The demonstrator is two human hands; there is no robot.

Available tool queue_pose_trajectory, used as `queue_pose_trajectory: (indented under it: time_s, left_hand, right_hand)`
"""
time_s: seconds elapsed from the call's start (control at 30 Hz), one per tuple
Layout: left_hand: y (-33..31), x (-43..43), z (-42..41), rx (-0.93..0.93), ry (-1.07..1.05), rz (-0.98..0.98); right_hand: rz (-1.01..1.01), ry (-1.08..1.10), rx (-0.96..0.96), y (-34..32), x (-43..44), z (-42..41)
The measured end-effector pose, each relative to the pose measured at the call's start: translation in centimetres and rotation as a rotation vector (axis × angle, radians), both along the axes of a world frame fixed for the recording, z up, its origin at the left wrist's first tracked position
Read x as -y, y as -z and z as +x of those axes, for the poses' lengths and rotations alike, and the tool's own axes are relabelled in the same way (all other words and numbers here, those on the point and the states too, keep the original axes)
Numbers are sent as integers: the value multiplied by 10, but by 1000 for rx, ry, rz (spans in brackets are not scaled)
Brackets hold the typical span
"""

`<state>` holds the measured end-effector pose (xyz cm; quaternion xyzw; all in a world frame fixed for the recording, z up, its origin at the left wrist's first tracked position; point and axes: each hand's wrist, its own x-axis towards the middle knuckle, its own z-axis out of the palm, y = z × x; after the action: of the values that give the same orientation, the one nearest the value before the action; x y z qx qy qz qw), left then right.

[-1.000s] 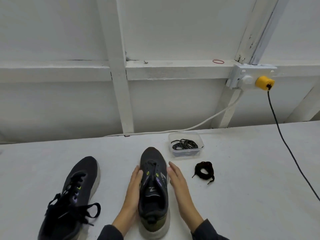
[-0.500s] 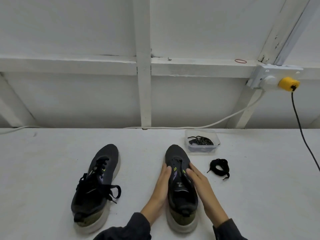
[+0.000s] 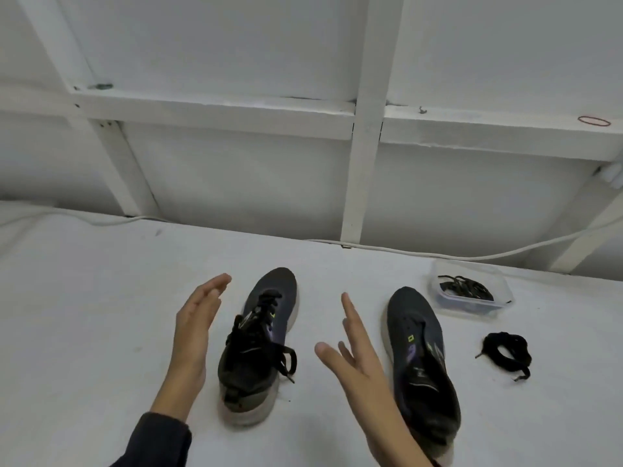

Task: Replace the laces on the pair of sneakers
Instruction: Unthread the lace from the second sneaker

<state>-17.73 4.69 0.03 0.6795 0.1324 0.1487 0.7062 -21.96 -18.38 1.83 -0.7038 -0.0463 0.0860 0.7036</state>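
In the head view, the dark mesh sneaker with black laces threaded point(image 3: 259, 342) lies on the matte white table point(image 3: 94, 315) between both hands, toe pointing away. The left hand point(image 3: 194, 335), fingers straight and together, is just beside it. The right hand point(image 3: 359, 362), fingers spread and empty, is nearer the lace-less dark sneaker point(image 3: 421, 352). A coiled black lace point(image 3: 505, 352) and a clear plastic tub of laces point(image 3: 468, 306) lie further right.
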Motion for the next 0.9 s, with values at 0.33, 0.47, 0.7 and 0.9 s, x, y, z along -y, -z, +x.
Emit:
queue_pose_trajectory:
  time_s: [0.33, 0.47, 0.7, 0.9]
  left_hand:
    - [30, 13, 4, -296, 151, -254]
    - [22, 17, 3, -280, 150, -315]
    - [30, 2, 5, -267, 193, -164]
    - [36, -31, -6, 97, 431, 251]
  right_hand:
    - [150, -4, -306, 54, -89, 52]
    - [134, 63, -281, 59, -105, 50]
    - [90, 121, -206, 39, -88, 39]
    - [-301, 299, 225, 39, -81, -1]
